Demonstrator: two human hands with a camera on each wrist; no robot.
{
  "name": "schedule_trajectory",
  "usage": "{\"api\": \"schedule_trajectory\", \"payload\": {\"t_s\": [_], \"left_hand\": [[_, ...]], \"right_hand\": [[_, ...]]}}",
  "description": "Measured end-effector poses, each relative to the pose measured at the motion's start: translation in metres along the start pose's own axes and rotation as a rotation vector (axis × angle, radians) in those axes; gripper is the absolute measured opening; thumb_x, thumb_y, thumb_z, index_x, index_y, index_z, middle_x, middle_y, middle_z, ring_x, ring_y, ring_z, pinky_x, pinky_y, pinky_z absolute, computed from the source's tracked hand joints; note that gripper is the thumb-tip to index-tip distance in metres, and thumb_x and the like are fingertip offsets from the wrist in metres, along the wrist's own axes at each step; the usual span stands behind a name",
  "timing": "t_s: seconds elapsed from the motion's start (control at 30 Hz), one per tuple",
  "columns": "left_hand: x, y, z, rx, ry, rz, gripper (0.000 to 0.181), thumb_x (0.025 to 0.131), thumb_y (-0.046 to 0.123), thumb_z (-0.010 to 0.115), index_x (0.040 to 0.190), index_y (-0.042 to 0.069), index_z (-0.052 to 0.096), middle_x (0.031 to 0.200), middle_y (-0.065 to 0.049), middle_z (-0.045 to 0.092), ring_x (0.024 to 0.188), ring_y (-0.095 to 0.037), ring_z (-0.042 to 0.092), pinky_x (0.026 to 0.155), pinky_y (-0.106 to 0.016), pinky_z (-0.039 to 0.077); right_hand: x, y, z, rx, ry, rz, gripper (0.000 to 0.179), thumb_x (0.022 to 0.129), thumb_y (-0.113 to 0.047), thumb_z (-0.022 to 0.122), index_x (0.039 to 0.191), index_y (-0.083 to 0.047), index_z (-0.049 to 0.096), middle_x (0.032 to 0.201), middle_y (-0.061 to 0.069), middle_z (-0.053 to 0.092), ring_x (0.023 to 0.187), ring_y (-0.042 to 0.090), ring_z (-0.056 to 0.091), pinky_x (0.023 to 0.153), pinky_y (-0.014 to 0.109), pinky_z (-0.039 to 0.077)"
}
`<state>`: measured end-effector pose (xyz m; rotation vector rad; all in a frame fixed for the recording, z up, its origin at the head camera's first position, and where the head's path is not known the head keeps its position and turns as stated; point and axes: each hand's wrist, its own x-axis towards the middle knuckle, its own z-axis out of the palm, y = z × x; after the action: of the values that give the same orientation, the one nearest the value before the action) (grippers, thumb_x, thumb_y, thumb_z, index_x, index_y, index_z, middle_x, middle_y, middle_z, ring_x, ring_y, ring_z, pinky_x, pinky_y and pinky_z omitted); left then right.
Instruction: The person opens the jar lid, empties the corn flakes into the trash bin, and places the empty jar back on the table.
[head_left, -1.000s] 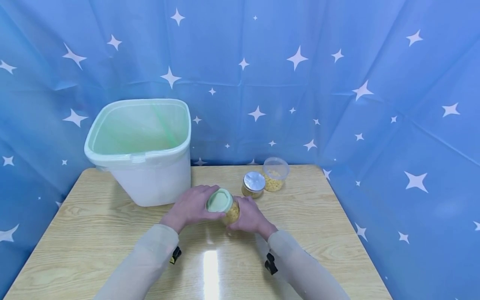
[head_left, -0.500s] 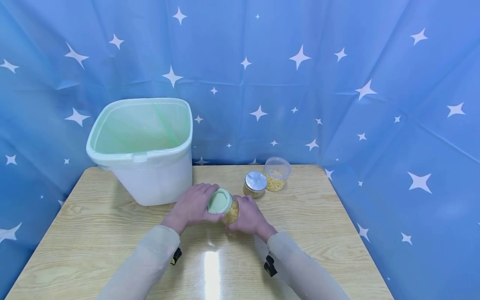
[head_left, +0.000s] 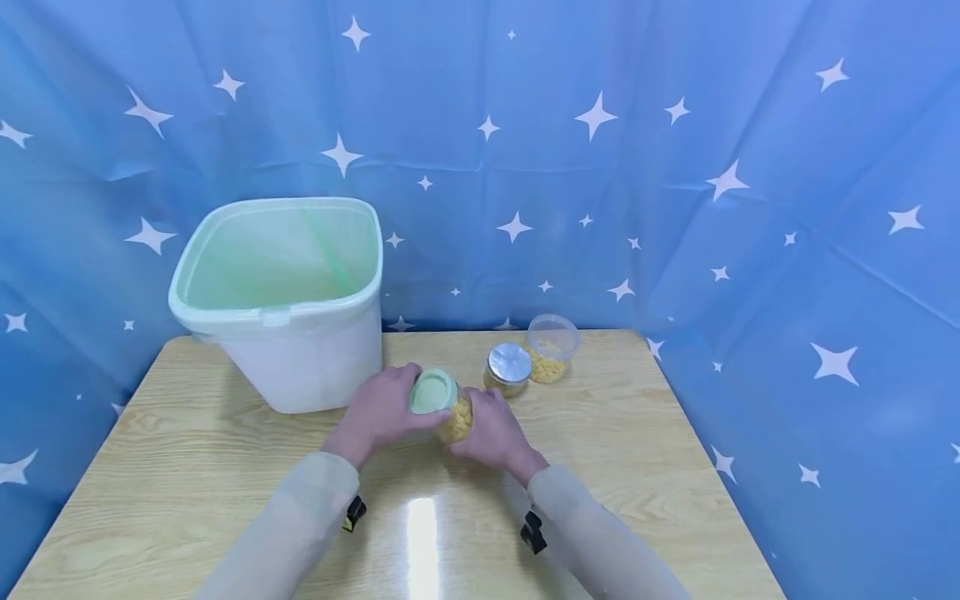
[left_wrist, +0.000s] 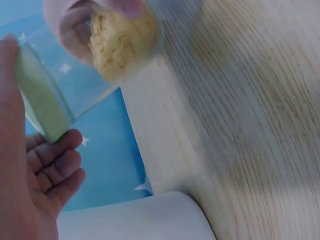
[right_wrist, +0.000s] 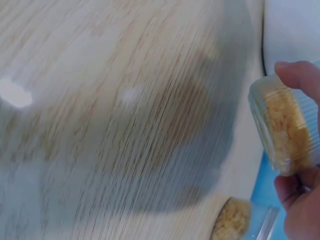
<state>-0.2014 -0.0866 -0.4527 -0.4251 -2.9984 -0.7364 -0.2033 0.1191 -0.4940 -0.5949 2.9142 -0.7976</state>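
A clear jar [head_left: 459, 421] partly filled with pale yellow pieces is held between the two hands over the table. Its light green lid [head_left: 432, 392] is on, and the left hand [head_left: 378, 408] grips it with thumb and fingers on opposite sides. The right hand [head_left: 493, 429] grips the jar's body near the base. In the left wrist view the jar leans over, its yellow contents [left_wrist: 122, 42] gathered at the end away from the lid [left_wrist: 42, 95]. The right wrist view shows the jar's base [right_wrist: 272, 122] raised above the tabletop, thumb and fingers around its sides.
At the back left of the wooden table [head_left: 225, 492] stands a large white bin [head_left: 322, 358] with a light green inside. Behind the right hand are a silver-lidded jar [head_left: 508, 365] and a clear tub [head_left: 551, 367] of yellow pieces. A starry blue curtain [head_left: 480, 208] hangs behind.
The jar has shifted slightly up and left in the head view and tips a little more, showing more of its contents. Both hands keep their grip; the right moves left with it.
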Motion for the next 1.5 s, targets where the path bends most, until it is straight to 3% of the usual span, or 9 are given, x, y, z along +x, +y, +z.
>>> {"api": "schedule_trajectory", "payload": {"t_s": [0.2,0.33,0.47,0.57,0.8,0.9,1.03,1.23,1.5], "left_hand": [[-0.001,0.005,-0.002,0.037,-0.013,-0.021,0.076,0.073,0.078,0.063,0.113,0.013,0.059,0.091,-0.001,0.065,0.075,-0.015,0.058,0.063,-0.029,0.048],[-0.003,0.008,-0.004,0.072,-0.037,-0.014,0.085,0.075,0.080,0.058,0.129,0.014,0.056,0.103,-0.005,0.069,0.085,-0.019,0.063,0.069,-0.034,0.053],[-0.006,0.010,-0.006,0.097,-0.087,-0.014,0.096,0.075,0.084,0.052,0.150,0.026,0.037,0.121,-0.011,0.067,0.102,-0.027,0.064,0.084,-0.042,0.054],[-0.008,0.009,-0.006,0.045,-0.126,-0.006,0.104,0.072,0.083,0.057,0.155,0.031,0.024,0.135,-0.010,0.060,0.114,-0.028,0.061,0.092,-0.045,0.053],[-0.012,-0.003,-0.012,-0.151,-0.158,0.153,0.100,0.072,0.056,0.080,0.154,0.035,0.026,0.159,0.000,0.034,0.142,-0.027,0.040,0.112,-0.051,0.040],[-0.012,-0.007,-0.016,-0.166,-0.178,0.216,0.090,0.077,0.044,0.081,0.152,0.037,0.031,0.160,0.002,0.032,0.144,-0.027,0.037,0.114,-0.053,0.036],[-0.011,-0.008,-0.019,-0.194,-0.207,0.234,0.086,0.077,0.033,0.083,0.149,0.038,0.036,0.155,0.006,0.040,0.141,-0.023,0.042,0.114,-0.049,0.039],[-0.011,-0.005,-0.020,-0.187,-0.170,0.176,0.086,0.072,0.044,0.084,0.147,0.033,0.043,0.141,-0.001,0.056,0.126,-0.021,0.056,0.102,-0.044,0.049],[-0.009,0.008,-0.013,-0.035,-0.092,0.019,0.090,0.070,0.072,0.071,0.143,0.023,0.048,0.123,-0.006,0.064,0.099,-0.019,0.062,0.080,-0.039,0.055]], "right_hand": [[0.000,0.002,0.000,0.008,-0.001,-0.007,0.075,0.060,-0.035,0.091,0.124,-0.021,0.055,0.108,-0.007,0.065,0.097,0.013,0.057,0.103,0.035,0.039],[-0.001,0.003,0.000,0.002,-0.014,-0.003,0.074,0.060,-0.035,0.091,0.123,-0.021,0.055,0.108,-0.007,0.065,0.099,0.013,0.056,0.102,0.034,0.040],[-0.002,0.004,0.000,-0.013,-0.022,-0.006,0.076,0.060,-0.036,0.091,0.125,-0.021,0.055,0.109,-0.007,0.065,0.100,0.014,0.055,0.099,0.034,0.041],[-0.002,0.003,0.000,-0.017,-0.030,-0.006,0.077,0.060,-0.037,0.090,0.126,-0.020,0.055,0.110,-0.007,0.065,0.101,0.014,0.053,0.097,0.033,0.042],[-0.003,0.004,-0.002,-0.003,-0.036,-0.016,0.078,0.058,-0.037,0.091,0.126,-0.020,0.056,0.109,-0.007,0.066,0.102,0.014,0.052,0.096,0.034,0.044],[-0.004,0.004,-0.003,0.010,-0.036,-0.029,0.077,0.058,-0.036,0.091,0.125,-0.022,0.056,0.108,-0.008,0.066,0.100,0.012,0.054,0.100,0.035,0.041],[-0.005,0.004,-0.002,0.026,-0.040,-0.041,0.075,0.058,-0.035,0.091,0.123,-0.022,0.057,0.107,-0.009,0.067,0.098,0.011,0.055,0.102,0.035,0.039],[-0.007,0.005,0.000,0.025,-0.038,-0.036,0.077,0.057,-0.034,0.092,0.125,-0.021,0.057,0.109,-0.007,0.067,0.102,0.014,0.053,0.101,0.036,0.039],[-0.005,0.005,0.000,0.003,-0.035,-0.024,0.076,0.059,-0.036,0.091,0.124,-0.021,0.056,0.109,-0.007,0.066,0.100,0.014,0.055,0.101,0.035,0.039]]}}
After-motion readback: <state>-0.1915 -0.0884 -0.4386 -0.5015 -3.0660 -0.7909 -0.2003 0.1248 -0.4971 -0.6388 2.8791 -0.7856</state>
